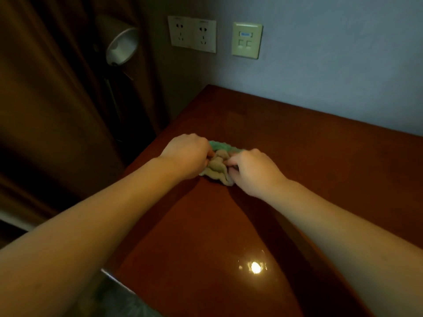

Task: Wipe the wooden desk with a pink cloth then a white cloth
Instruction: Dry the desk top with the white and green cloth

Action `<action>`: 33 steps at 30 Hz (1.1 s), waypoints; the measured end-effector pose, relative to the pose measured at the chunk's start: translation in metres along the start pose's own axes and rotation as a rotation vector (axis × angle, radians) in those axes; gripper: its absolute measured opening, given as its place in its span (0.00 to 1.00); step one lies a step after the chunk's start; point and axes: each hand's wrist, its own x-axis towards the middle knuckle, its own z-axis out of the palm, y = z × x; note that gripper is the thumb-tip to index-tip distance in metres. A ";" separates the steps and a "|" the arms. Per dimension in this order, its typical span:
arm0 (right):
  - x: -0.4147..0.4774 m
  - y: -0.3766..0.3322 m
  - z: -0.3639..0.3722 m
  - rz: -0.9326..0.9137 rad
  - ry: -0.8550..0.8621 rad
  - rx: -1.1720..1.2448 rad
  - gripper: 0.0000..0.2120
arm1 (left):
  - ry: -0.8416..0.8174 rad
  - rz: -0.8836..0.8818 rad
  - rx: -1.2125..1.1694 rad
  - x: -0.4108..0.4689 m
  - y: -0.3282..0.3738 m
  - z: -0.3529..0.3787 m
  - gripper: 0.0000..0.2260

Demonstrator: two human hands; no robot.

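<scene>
A crumpled cloth (217, 168) is gathered between both hands on the wooden desk (309, 161), close to its left edge and towards the far corner. In the dim light its colour reads as pale beige, so it cannot be told whether it is the pink or the white one. A green strip of fabric (223, 146) is seen just behind it and touching it; whether that strip belongs to the same cloth cannot be told. The left hand (187, 154) is laid on the cloth's left side, with its fingers curled into the folds. The right hand (254, 172) is closed on the right side, and the fabric is pinched between thumb and fingers. Both bare forearms are stretched out over the desk. A bright spot of reflected light (256, 267) is shown on the glossy top nearer the camera. On the blue-grey wall (343, 53) behind the desk, a double socket plate (192, 34) and a smaller data plate (246, 40) are mounted. A lamp head (122, 45) and a brown curtain (45, 88) are seen left of the desk.
</scene>
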 end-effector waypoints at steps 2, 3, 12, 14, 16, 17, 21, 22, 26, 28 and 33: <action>-0.007 0.003 0.004 -0.056 0.022 -0.019 0.10 | 0.018 0.005 -0.043 -0.009 -0.003 0.004 0.14; -0.003 0.006 0.005 -0.068 0.034 -0.024 0.11 | 0.015 -0.011 -0.074 -0.007 -0.004 0.005 0.15; 0.008 0.016 -0.001 -0.186 0.005 -0.087 0.13 | -0.009 0.018 -0.085 0.005 -0.014 -0.002 0.16; -0.003 0.018 -0.006 -0.197 0.080 0.002 0.12 | 0.125 0.062 -0.175 -0.008 -0.017 -0.003 0.15; -0.003 0.019 -0.012 -0.187 0.141 0.067 0.12 | 0.286 0.109 -0.274 -0.014 -0.013 -0.002 0.13; 0.000 0.019 -0.013 -0.187 0.140 0.077 0.13 | 0.291 0.132 -0.299 -0.013 -0.009 -0.001 0.13; 0.014 0.019 -0.008 -0.213 0.059 0.027 0.14 | 0.157 0.179 -0.361 0.002 -0.004 0.014 0.14; 0.017 0.021 -0.006 -0.200 0.072 0.025 0.14 | 0.148 0.179 -0.376 0.006 -0.007 0.014 0.15; 0.022 0.020 -0.002 -0.134 0.087 -0.016 0.11 | 0.094 0.240 -0.336 0.011 -0.016 0.009 0.15; 0.014 0.015 -0.001 -0.125 0.050 -0.046 0.11 | 0.070 0.267 -0.319 0.006 -0.020 0.010 0.14; 0.018 0.008 -0.009 -0.060 0.005 -0.083 0.11 | 0.058 0.231 -0.315 0.010 -0.015 0.010 0.14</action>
